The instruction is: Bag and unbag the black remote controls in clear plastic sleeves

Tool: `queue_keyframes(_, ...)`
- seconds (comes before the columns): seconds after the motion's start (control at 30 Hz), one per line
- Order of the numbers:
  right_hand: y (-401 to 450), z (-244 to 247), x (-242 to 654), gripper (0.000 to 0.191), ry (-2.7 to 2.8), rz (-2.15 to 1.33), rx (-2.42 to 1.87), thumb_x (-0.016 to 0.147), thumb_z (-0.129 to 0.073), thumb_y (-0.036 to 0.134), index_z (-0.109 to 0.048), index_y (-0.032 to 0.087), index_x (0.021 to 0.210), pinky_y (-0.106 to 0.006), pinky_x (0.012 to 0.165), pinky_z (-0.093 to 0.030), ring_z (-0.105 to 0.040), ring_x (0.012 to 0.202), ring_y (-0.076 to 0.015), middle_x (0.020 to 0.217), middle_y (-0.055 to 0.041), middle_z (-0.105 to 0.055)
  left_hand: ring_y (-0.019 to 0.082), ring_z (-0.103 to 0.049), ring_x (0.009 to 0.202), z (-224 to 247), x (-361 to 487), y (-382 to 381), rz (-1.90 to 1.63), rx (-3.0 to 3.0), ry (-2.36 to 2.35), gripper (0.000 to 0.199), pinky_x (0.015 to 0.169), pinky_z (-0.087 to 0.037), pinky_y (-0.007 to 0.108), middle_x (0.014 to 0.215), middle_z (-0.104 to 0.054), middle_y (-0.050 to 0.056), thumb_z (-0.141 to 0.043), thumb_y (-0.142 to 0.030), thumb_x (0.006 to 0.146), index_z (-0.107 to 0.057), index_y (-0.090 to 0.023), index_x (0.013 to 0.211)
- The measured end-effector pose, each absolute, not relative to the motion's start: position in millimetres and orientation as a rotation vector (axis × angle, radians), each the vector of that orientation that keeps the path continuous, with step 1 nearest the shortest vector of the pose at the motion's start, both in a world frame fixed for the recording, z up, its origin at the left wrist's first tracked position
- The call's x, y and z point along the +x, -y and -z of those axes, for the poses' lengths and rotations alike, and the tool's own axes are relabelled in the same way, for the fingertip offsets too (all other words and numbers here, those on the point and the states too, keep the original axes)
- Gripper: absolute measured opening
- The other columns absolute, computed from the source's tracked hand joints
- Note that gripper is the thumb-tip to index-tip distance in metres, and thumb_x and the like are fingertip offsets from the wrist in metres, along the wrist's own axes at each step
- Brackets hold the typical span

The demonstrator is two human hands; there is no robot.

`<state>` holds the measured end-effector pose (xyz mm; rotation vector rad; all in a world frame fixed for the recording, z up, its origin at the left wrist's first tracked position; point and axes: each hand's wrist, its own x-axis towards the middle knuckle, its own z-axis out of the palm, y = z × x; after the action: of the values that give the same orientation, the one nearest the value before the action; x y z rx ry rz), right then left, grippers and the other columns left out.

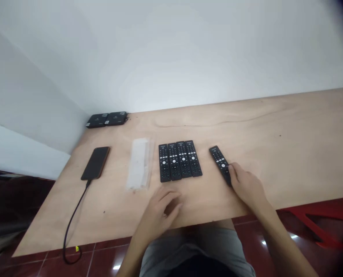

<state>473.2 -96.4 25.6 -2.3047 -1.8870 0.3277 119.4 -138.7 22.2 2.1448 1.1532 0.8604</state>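
A black remote control lies tilted on the wooden table to the right, its lower end in the grip of my right hand. The thumb rests along the remote's edge, and the other fingers are largely hidden. Several similar remotes lie side by side in a row at the middle, buttons up. My left hand rests on the table just below that row, fingers loosely curved and apart from the thumb, holding nothing. Left of the row is a clear plastic sleeve with white contents.
A phone with a black cable running over the table's front edge lies at the left. Two black boxes sit in the far left corner against the wall. A red plastic object stands below the table at the right.
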Motion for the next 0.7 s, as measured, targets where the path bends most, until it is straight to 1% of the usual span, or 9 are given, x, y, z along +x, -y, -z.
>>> queue_keyframes(0.07, 83.6, -32.9, 455.9, 0.041, 1.936, -0.348, -2.289, 0.119, -0.035, 0.041, -0.071, 0.023, 0.128, -0.034, 0.065, -0.036, -0.075, 0.073, -0.0310, 0.086, -0.0119, -0.081, 0.028, -0.072, 0.116, -21.8, 119.3, 138.9, -0.870, 2.144, -1.149, 0.020, 0.102, -0.061, 0.046, 0.122, -0.077, 0.009, -0.071, -0.019, 0.105, -0.072, -0.026, 0.124)
queue_keyframes(0.13, 71.8, -38.2, 442.4, 0.041, 1.982, -0.377, -2.237, 0.119, -0.036, 0.039, -0.068, 0.024, 0.141, -0.035, 0.068, -0.039, -0.077, 0.078, -0.0318, 0.092, -0.0121, -0.083, 0.028, -0.072, 0.116, -21.7, 119.6, 139.1, -0.874, 2.143, -1.145, 0.020, 0.102, -0.061, 0.046, 0.122, -0.077, 0.009, -0.070, -0.018, 0.105, -0.073, -0.026, 0.124)
queue_keyframes(0.23, 58.1, -41.3, 428.2, 0.044, 2.005, -0.404, -2.202, 0.120, -0.036, 0.039, -0.065, 0.027, 0.150, -0.036, 0.074, -0.045, -0.079, 0.084, -0.0324, 0.101, -0.0132, -0.085, 0.027, -0.073, 0.114, -22.3, 120.6, 139.1, -0.885, 2.140, -1.140, 0.018, 0.101, -0.061, 0.045, 0.120, -0.077, 0.009, -0.070, -0.017, 0.105, -0.073, -0.026, 0.121)
queue_keyframes(0.3, 52.0, -40.7, 421.2, 0.045, 2.004, -0.402, -2.206, 0.120, -0.035, 0.040, -0.065, 0.025, 0.151, -0.037, 0.077, -0.048, -0.080, 0.084, -0.0324, 0.103, -0.0145, -0.085, 0.027, -0.073, 0.113, -23.0, 121.3, 138.9, -0.900, 2.137, -1.136, 0.017, 0.100, -0.061, 0.044, 0.119, -0.077, 0.008, -0.071, -0.017, 0.105, -0.073, -0.025, 0.120)
queue_keyframes(0.4, 46.5, -38.1, 412.6, 0.048, 1.999, -0.389, -2.221, 0.121, -0.031, 0.040, -0.067, 0.023, 0.148, -0.039, 0.079, -0.050, -0.080, 0.085, -0.0333, 0.101, -0.0161, -0.084, 0.026, -0.073, 0.111, -23.4, 121.7, 138.4, -0.909, 2.133, -1.126, 0.015, 0.100, -0.061, 0.044, 0.117, -0.077, 0.007, -0.070, -0.017, 0.105, -0.073, -0.025, 0.118)
queue_keyframes(0.6, 42.4, -34.0, 403.8, 0.046, 1.987, -0.374, -2.193, 0.120, -0.033, 0.038, -0.069, 0.023, 0.145, -0.039, 0.077, -0.050, -0.080, 0.088, -0.0341, 0.108, -0.0174, -0.085, 0.026, -0.072, 0.110, -20.7, 121.2, 137.4, -0.922, 2.118, -1.121, 0.011, 0.098, -0.060, 0.044, 0.115, -0.077, 0.008, -0.066, -0.017, 0.108, -0.073, -0.024, 0.115)
queue_keyframes(0.7, 43.6, -31.7, 405.9, 0.047, 1.971, -0.371, -2.153, 0.120, -0.032, 0.039, -0.069, 0.024, 0.146, -0.037, 0.075, -0.049, -0.080, 0.087, -0.0329, 0.104, -0.0159, -0.085, 0.026, -0.071, 0.109, -20.2, 121.1, 137.3, -0.916, 2.095, -1.111, 0.011, 0.098, -0.060, 0.046, 0.113, -0.076, 0.009, -0.065, -0.018, 0.109, -0.073, -0.024, 0.112)
